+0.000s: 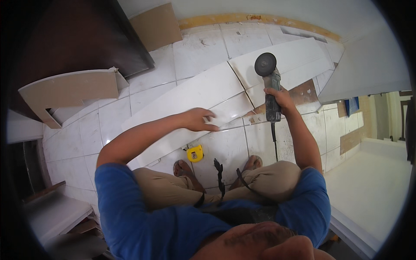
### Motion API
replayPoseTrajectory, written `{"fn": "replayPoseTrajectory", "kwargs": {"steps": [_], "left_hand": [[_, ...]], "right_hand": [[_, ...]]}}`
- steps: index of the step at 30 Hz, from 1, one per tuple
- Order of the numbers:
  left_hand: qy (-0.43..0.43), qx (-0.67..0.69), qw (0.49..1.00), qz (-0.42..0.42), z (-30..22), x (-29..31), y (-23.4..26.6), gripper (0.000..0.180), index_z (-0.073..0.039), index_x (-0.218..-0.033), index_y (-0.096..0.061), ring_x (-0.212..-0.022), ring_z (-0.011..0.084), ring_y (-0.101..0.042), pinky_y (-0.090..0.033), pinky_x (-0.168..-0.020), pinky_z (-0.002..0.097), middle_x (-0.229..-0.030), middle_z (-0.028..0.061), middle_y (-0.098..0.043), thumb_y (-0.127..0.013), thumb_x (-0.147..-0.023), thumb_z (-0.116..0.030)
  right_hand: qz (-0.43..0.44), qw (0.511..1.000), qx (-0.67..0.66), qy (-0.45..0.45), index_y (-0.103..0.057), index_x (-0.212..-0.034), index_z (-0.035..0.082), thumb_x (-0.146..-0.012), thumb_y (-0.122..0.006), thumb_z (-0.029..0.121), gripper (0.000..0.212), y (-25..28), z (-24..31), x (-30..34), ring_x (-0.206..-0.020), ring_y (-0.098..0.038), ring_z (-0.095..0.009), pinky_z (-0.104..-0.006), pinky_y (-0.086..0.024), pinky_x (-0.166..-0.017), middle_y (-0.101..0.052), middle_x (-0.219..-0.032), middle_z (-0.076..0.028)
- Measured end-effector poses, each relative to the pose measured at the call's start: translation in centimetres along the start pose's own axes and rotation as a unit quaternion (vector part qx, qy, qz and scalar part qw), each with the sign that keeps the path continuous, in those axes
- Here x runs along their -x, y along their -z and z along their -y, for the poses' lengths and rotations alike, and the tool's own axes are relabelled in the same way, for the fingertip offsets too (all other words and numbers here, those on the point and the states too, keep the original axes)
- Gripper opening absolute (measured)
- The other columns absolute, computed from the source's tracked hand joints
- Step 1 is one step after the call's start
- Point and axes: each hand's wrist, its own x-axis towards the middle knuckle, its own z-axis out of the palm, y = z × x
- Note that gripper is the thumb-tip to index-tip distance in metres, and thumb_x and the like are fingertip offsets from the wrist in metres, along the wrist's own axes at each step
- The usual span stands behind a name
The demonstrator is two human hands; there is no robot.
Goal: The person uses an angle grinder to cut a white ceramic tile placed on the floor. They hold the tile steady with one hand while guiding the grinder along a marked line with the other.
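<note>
My right hand (281, 99) is wrapped round the body of a dark angle grinder (271, 99), held upright over the boards. Its round black disc (265, 64) points away from me, and a black cord (274, 138) runs from its near end. My left hand (200, 120) is bare, fingers apart, over the near part of a long white panel (190, 97); whether it touches the panel I cannot tell. A dark crosswise gap (237, 77) separates this panel from another white piece (299, 56) on the right. A yellow tape measure (195, 153) lies by my feet.
White floor tiles (151, 97) spread around. Brown-faced cut boards (78, 86) stand at the left beside a dark brown panel (86, 39). Another brown board (157, 27) leans against the far wall. Black straps (219, 175) hang between my knees. A white surface (368, 177) is at the right.
</note>
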Motion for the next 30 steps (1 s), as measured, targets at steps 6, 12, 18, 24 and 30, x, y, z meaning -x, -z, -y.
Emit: {"fn": "replayPoseTrajectory", "kwargs": {"steps": [6,12,18,24,30], "left_hand": [[-0.06,0.024,0.991,-0.114,-7.4,-8.7,-4.5,0.084,0.001,-0.135,-0.059,-0.102,0.0311,-0.071,-0.055,-0.091,0.0381,-0.118,0.0216,-0.07,-0.071,-0.084,-0.065],[-0.036,0.044,0.989,-0.139,-7.3,-10.6,-12.3,0.078,-0.001,-0.129,-0.065,-0.102,0.0326,-0.071,-0.055,-0.091,0.0394,-0.117,0.0222,-0.07,-0.07,-0.084,-0.064],[-0.05,-0.05,0.979,-0.193,-2.9,-9.6,-9.7,0.063,-0.002,-0.116,-0.07,-0.096,0.0336,-0.07,-0.056,-0.083,0.0419,-0.108,0.0216,-0.071,-0.074,-0.084,-0.056],[0.026,-0.196,0.964,-0.177,2.5,-3.1,2.5,0.061,-0.002,-0.122,-0.068,-0.098,0.0306,-0.07,-0.057,-0.086,0.0394,-0.116,0.0187,-0.07,-0.079,-0.084,-0.049],[0.179,-0.123,0.886,-0.409,12.2,2.0,5.2,0.075,0.001,-0.131,-0.062,-0.111,0.0356,-0.066,-0.053,-0.095,0.0425,-0.126,0.0233,-0.065,-0.076,-0.083,-0.055]], "right_hand": [[-0.01,0.996,-0.065,0.054,-0.061,-0.111,-0.001,-0.079,-0.081,0.017,0.042,0.1,-1.4,-1.1,-0.065,-0.063,-0.016,-0.032,-0.052,-0.057,-0.066,-0.086,-0.007],[-0.052,0.995,-0.072,0.047,-0.062,-0.11,-0.001,-0.079,-0.083,0.015,0.041,3.5,-2.7,-0.7,-0.065,-0.064,-0.017,-0.0319,-0.052,-0.056,-0.066,-0.086,-0.008],[-0.094,0.991,-0.081,0.049,-0.064,-0.104,0.0,-0.079,-0.083,0.015,0.035,7.2,-4.3,0.7,-0.062,-0.064,-0.016,-0.0322,-0.051,-0.053,-0.066,-0.08,-0.006],[-0.113,0.976,-0.18,-0.041,-0.064,-0.099,0.0,-0.082,-0.08,0.021,0.031,11.9,-8.5,2.0,-0.062,-0.065,-0.019,-0.0336,-0.054,-0.055,-0.066,-0.078,-0.008],[-0.083,0.922,-0.372,-0.068,-0.064,-0.099,-0.001,-0.085,-0.078,0.032,0.038,13.6,-14.4,3.7,-0.068,-0.069,-0.027,-0.0388,-0.059,-0.061,-0.069,-0.081,-0.013]]}}
